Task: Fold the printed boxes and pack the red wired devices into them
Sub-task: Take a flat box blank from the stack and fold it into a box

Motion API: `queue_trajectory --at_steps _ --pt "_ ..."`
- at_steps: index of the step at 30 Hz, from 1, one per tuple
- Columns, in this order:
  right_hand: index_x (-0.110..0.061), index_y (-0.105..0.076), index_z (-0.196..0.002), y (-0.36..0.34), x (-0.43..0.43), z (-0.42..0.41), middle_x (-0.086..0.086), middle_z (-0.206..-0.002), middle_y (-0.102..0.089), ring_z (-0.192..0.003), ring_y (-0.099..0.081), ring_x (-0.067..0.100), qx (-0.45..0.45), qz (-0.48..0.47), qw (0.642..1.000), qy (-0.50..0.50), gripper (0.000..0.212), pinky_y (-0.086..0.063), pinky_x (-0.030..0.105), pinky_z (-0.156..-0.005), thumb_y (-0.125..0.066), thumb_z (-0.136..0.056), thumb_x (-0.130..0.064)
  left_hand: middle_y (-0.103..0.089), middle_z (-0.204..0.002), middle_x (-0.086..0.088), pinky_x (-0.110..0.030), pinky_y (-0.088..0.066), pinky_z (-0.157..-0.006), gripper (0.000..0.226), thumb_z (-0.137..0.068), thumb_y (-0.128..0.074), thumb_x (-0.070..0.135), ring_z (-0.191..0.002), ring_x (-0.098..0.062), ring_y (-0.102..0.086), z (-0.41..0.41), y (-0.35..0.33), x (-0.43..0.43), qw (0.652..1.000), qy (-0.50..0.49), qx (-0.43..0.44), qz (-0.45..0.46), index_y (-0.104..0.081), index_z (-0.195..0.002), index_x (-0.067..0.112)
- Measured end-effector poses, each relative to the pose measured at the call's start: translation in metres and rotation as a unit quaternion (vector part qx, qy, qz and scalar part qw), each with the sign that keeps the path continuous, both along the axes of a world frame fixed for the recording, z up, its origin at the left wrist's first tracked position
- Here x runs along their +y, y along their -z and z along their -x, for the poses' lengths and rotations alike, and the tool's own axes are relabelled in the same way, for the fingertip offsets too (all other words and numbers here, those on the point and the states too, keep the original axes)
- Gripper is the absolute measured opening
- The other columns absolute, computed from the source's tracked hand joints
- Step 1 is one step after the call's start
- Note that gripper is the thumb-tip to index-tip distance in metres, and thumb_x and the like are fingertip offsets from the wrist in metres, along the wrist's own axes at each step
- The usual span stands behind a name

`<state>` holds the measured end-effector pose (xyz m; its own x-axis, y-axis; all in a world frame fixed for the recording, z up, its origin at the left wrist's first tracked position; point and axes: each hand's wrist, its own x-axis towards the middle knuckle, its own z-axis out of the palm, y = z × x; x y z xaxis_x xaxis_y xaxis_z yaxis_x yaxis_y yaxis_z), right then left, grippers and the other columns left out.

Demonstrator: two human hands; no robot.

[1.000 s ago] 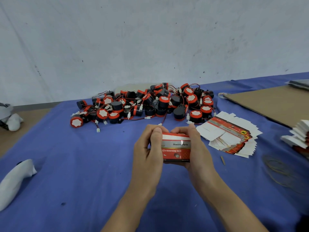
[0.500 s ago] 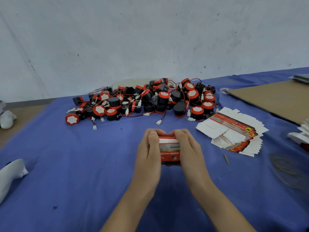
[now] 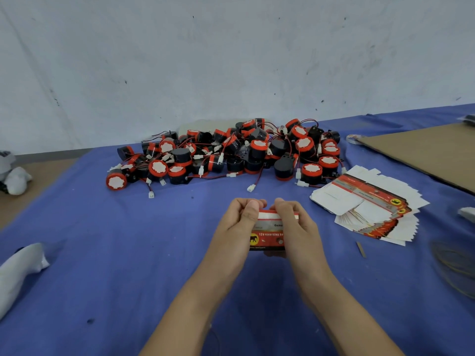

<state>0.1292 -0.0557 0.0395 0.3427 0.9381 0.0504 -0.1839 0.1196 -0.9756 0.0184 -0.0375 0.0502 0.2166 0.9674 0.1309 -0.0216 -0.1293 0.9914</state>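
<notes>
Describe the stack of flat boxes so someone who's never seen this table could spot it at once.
On the blue cloth, look by the right end of the pile of red wired devices, short of the brown cardboard sheet. The stack of flat boxes lies fanned out there. Unlike the folded box held nearby, these lie flat, white flaps spread.

A cardboard sheet (image 3: 424, 152) lies on the blue cloth (image 3: 102, 253) below a white wall (image 3: 231, 60).

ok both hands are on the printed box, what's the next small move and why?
Probably press the top flap down and tuck it in. Both the left hand and right hand grip the printed box with fingertips at its upper edge, where the white flap shows.
</notes>
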Motion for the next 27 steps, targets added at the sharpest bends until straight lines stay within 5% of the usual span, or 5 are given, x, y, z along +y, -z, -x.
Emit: queue_trajectory --at_steps 5,16,27 --pt "-0.017 -0.063 -0.09 -0.001 -0.003 0.003 -0.011 -0.07 -0.07 -0.062 -0.068 0.006 -0.008 -0.007 1.0 0.006 0.022 -0.057 0.025 -0.052 -0.053 -0.101 -0.034 -0.069 -0.094 0.01 -0.01 -0.05 -0.064 0.024 -0.105 -0.041 0.035 -0.079 0.003 -0.066 -0.004 -0.001 -0.007 0.999 -0.029 0.027 -0.024 -0.064 -0.104 0.029" --pt "-0.015 -0.065 -0.093 -0.004 -0.003 0.01 -0.002 -0.082 -0.07 -0.065 -0.068 0.005 0.03 -0.005 0.999 0.015 0.018 -0.057 0.028 -0.057 -0.051 -0.099 -0.026 -0.067 -0.116 0.017 -0.017 -0.054 -0.064 0.018 -0.101 -0.044 0.009 -0.096 -0.01 -0.067 -0.023 0.003 -0.017 0.983 -0.142 -0.108 -0.049 -0.05 -0.104 0.026" --pt "-0.017 -0.068 -0.094 -0.003 0.0 0.002 0.008 -0.094 -0.072 -0.077 -0.072 0.017 0.068 0.037 0.997 -0.003 0.023 -0.059 0.031 -0.06 -0.052 -0.099 -0.033 -0.073 -0.104 0.012 -0.017 -0.052 -0.057 0.012 -0.096 -0.049 0.005 -0.084 -0.009 -0.069 -0.028 0.004 -0.014 0.974 -0.172 -0.134 -0.061 -0.051 -0.09 0.015"
